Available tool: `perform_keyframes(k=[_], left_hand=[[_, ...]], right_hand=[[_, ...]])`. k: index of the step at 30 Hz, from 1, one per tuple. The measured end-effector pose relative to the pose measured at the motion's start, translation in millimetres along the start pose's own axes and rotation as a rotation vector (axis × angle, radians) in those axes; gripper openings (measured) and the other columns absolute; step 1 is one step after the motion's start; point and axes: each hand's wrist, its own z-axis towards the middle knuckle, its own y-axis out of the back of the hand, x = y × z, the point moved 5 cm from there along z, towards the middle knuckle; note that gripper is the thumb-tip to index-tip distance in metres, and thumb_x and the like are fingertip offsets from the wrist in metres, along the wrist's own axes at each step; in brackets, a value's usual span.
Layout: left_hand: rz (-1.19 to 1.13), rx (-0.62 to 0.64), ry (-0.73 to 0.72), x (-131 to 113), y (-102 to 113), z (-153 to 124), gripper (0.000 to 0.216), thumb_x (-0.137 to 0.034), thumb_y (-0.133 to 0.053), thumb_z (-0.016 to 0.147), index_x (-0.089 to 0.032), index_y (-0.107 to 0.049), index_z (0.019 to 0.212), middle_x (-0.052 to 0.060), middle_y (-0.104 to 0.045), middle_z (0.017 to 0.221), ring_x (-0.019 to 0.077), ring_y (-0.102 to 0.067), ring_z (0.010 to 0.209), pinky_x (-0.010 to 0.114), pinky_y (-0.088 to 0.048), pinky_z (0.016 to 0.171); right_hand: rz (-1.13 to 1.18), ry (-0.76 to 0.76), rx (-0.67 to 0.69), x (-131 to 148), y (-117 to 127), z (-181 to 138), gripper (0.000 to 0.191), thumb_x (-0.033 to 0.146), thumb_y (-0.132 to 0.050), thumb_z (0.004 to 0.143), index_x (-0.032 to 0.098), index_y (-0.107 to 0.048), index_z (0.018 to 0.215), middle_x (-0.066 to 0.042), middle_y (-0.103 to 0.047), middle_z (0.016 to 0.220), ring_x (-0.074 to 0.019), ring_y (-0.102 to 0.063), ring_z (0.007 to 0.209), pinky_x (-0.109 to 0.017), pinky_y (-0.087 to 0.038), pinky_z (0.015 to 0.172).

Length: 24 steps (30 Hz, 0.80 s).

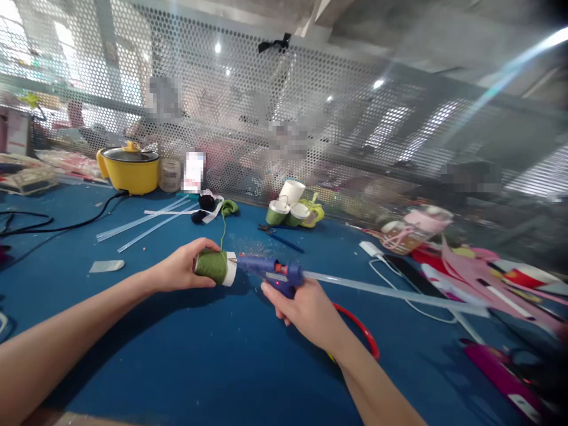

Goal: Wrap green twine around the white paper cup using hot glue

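Observation:
My left hand (190, 269) is wrapped round a small white paper cup (231, 269) lying on its side. Green yarn (212, 266) covers most of the cup, leaving a white band bare at the rim. A strand runs up from it to a loose bundle of green yarn (229, 207). In my right hand (304, 305) is a blue hot glue gun (275, 272), its nozzle at the white band; whether it touches, I cannot tell. A long clear glue stick (390, 290) sticks out of the gun's back.
Behind stand several green-wrapped white cups (278, 212) beside blue-handled pliers (284, 238). Spare glue sticks (146, 222), a yellow electric pot (131, 168) and a lit phone (193, 171) are left. Right lie a charger (371, 249), cables, pink sheets (506, 284) and a purple object (501, 373). Perforated metal screens the back.

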Motion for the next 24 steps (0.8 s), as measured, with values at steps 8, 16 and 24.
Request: perform_keyframes(k=[8, 16, 24], left_hand=[[0.166, 0.0, -0.034, -8.4, 2.9, 0.8, 0.048, -0.025, -0.069, 0.063, -0.018, -0.046, 0.105, 0.005, -0.057, 0.097, 0.0199, -0.056, 0.083, 0.032, -0.047, 0.073], [0.124, 0.012, -0.031, -3.3, 2.1, 0.8, 0.049, -0.025, -0.069, 0.063, -0.019, -0.046, 0.106, 0.004, -0.059, 0.097, 0.0199, -0.057, 0.083, 0.031, -0.047, 0.072], [0.166, 0.005, -0.049, -4.7, 2.5, 1.2, 0.048, -0.025, -0.069, 0.064, -0.018, -0.047, 0.106, 0.005, -0.058, 0.098, 0.021, -0.057, 0.085, 0.033, -0.047, 0.074]], right_hand=[[-0.237, 0.119, -0.034, 5.8, 1.1, -5.6, 0.028, 0.038, -0.045, 0.081, 0.021, -0.06, 0.064, 0.002, -0.054, 0.043, -0.0169, -0.057, 0.046, -0.027, -0.044, 0.053], [-0.319, 0.141, -0.055, 2.9, -0.3, -6.0, 0.027, 0.04, -0.047, 0.08, 0.023, -0.06, 0.064, 0.002, -0.053, 0.042, -0.0179, -0.055, 0.049, -0.028, -0.04, 0.053], [-0.3, 0.116, -0.065, 4.1, -0.1, -7.3, 0.025, 0.04, -0.049, 0.079, 0.024, -0.055, 0.06, 0.003, -0.052, 0.041, -0.0175, -0.053, 0.048, -0.029, -0.039, 0.052]])
